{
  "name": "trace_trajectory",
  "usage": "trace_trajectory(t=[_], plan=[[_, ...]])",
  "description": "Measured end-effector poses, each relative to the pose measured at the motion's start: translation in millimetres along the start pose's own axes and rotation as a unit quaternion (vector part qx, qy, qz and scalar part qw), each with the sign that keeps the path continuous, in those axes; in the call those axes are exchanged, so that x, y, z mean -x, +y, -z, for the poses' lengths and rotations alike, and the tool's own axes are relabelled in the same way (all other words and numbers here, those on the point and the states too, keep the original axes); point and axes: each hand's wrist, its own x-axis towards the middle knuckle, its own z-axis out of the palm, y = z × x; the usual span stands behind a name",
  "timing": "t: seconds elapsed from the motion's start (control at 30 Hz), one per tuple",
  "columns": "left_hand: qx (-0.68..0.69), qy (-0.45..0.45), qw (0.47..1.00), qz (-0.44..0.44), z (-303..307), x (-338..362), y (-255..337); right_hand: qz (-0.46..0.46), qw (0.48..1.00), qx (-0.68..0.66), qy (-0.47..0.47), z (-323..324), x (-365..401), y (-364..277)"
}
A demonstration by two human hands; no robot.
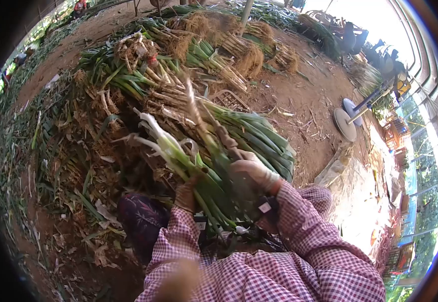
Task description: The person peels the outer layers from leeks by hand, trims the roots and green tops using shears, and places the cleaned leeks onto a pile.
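Note:
My left hand (186, 195), in a dark glove, is closed round green stalks with pale, peeled ends (166, 143) that point up and left. To its right my right hand (251, 171), in a light glove, grips a brownish leek stalk (209, 136), blurred by motion, whose tip rises above the pile. The leaves of both hang down between my knees. Just beyond my hands lies a bundle of leeks (259, 133) with long green leaves. Part of my left hand is hidden behind the leaves.
Bundled leeks with bushy roots (249, 58) lie on the dirt ground at the top. Leaf scraps (98, 176) cover the left side. At the right are a round-based stand (345, 125), a pale sheet (360, 191) and crates (395, 133). A person (79, 6) is far off at top left.

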Motion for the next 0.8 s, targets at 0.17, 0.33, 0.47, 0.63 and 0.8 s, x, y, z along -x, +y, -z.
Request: trace_trajectory(t=[0.17, 0.33, 0.47, 0.63, 0.8], plan=[[-0.042, 0.007, 0.999, 0.032, 38.6, -31.9, -32.4, 0.019, 0.995, 0.090, -0.028, 2.4, -36.8, 58.9], [-0.059, 0.044, 0.997, 0.034, 26.9, -28.0, -31.6, -0.022, 0.984, 0.160, 0.073, 0.2, -4.0, 37.2], [-0.087, 0.078, 0.993, 0.025, 28.8, -34.0, -35.8, -0.025, 0.902, 0.430, 0.025, 24.3, 43.1, 24.0], [-0.068, 0.098, 0.993, 0.024, 48.0, -50.5, -52.0, -0.058, 0.789, 0.609, -0.048, 28.5, 73.9, 22.9], [-0.026, 0.094, 0.995, 0.033, 39.7, -46.6, -49.7, -0.005, 0.788, 0.614, -0.029, 29.5, 65.4, 42.0]])
